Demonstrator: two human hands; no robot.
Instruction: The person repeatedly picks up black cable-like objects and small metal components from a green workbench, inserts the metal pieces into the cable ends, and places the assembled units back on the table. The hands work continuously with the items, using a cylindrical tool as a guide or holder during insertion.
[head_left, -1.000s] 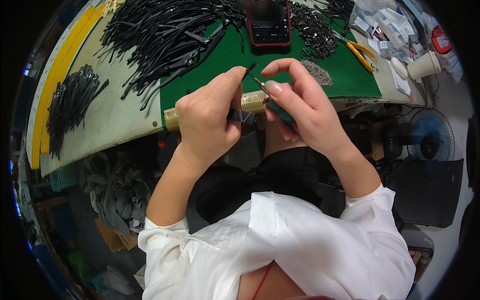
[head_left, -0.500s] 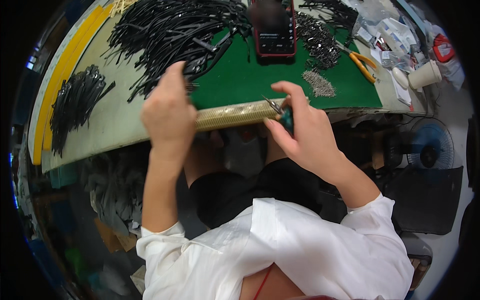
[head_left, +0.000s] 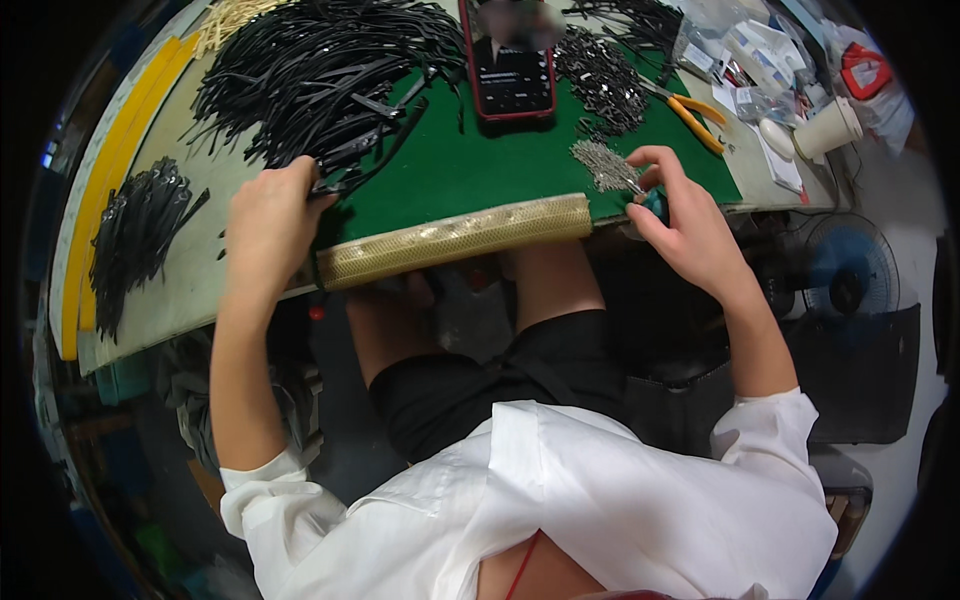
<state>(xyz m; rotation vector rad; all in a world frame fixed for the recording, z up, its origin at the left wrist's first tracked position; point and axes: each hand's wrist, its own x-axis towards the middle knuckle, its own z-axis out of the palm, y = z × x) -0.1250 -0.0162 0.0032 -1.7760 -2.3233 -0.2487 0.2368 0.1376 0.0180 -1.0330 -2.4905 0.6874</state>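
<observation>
My left hand is at the near edge of a large pile of black straps. Its fingers are closed on the end of a black strap, partly hidden by the fingertips. My right hand is curled round small pliers with green handles; most of the tool is covered by the palm and fingers. The metal tip points at a heap of tiny silver metal pieces. Between my hands, a gold mesh-patterned roll lies along the table's front edge, touched by neither hand.
A red-cased phone stands on the green mat. Beyond the silver heap lie dark metal clips and orange-handled pliers. A bundle of black straps sits at left by yellow strips. A white cup and a fan are right.
My left hand has moved left, off the gold roll, to the strap pile's edge. My right hand has moved right with the green-handled pliers, from the roll's end to the silver heap.
</observation>
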